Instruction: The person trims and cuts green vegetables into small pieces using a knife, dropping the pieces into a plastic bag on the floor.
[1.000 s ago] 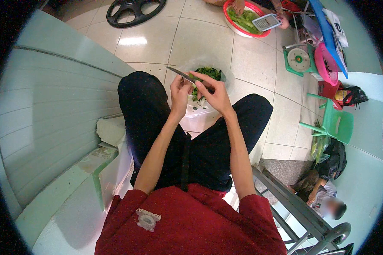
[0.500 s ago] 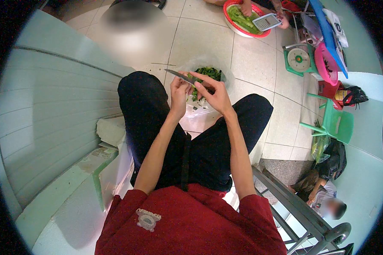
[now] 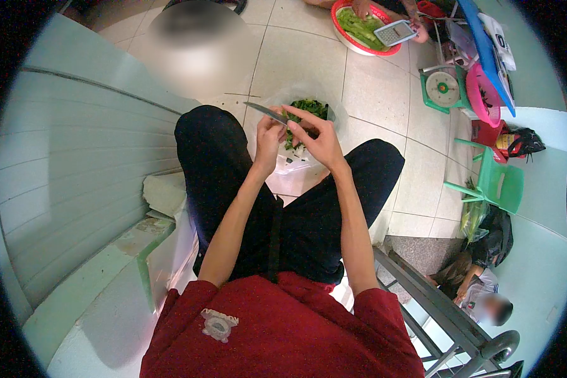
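Observation:
My right hand [image 3: 322,140] is closed around a knife [image 3: 266,112], whose blade points up and to the left across my left fingertips. My left hand [image 3: 269,143] is closed just under the blade, pinching a small bit of green vegetable that is mostly hidden by fingers and knife. Below both hands, a clear plastic bag [image 3: 339,120] lies open on the floor between my knees. Cut dark green leaves [image 3: 311,108] fill it, with small loose pieces near its front.
Across the floor, another person's hands hold a grater-like white tool [image 3: 395,33] over a red basin [image 3: 394,51] of greens. A scale [image 3: 443,89], a pink basin [image 3: 479,79] and a green chair [image 3: 499,183] stand right. A person [image 3: 472,290] sits beyond the metal railing [image 3: 431,302].
My left fingers have shifted slightly under the blade, and less green shows between them. The knife stays almost in place. The other person's hand over the basin has moved up a little.

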Action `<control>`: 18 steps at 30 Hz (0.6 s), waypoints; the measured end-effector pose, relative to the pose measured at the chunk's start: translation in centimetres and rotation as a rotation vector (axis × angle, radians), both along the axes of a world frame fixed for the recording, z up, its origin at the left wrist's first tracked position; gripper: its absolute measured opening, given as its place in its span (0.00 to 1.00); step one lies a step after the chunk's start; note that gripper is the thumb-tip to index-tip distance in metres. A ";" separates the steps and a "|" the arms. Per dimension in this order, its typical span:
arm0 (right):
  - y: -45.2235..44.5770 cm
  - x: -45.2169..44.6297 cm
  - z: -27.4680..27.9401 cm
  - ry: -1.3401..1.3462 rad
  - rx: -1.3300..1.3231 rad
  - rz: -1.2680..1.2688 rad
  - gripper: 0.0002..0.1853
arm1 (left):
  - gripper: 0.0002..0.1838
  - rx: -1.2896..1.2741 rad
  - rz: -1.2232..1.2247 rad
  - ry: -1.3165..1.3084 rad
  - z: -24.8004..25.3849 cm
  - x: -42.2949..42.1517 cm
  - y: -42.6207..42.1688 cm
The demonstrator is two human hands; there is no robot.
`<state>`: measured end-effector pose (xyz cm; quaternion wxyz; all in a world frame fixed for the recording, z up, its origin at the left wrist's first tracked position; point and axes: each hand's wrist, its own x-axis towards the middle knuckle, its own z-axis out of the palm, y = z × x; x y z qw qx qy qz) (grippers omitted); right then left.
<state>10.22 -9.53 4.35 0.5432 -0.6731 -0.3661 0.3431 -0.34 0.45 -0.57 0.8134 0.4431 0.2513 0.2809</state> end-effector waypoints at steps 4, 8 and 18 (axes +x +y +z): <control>0.0 0.0 0.1 0.014 0.011 -0.005 0.20 | 0.05 -0.048 -0.010 0.052 0.2 0.1 -0.1; 0.0 0.0 0.1 -0.001 0.020 -0.002 0.21 | 0.07 -0.048 -0.045 0.048 -0.6 0.1 0.1; 0.1 0.1 0.1 -0.061 -0.006 -0.001 0.22 | 0.03 -0.086 -0.020 0.116 0.0 0.2 -0.2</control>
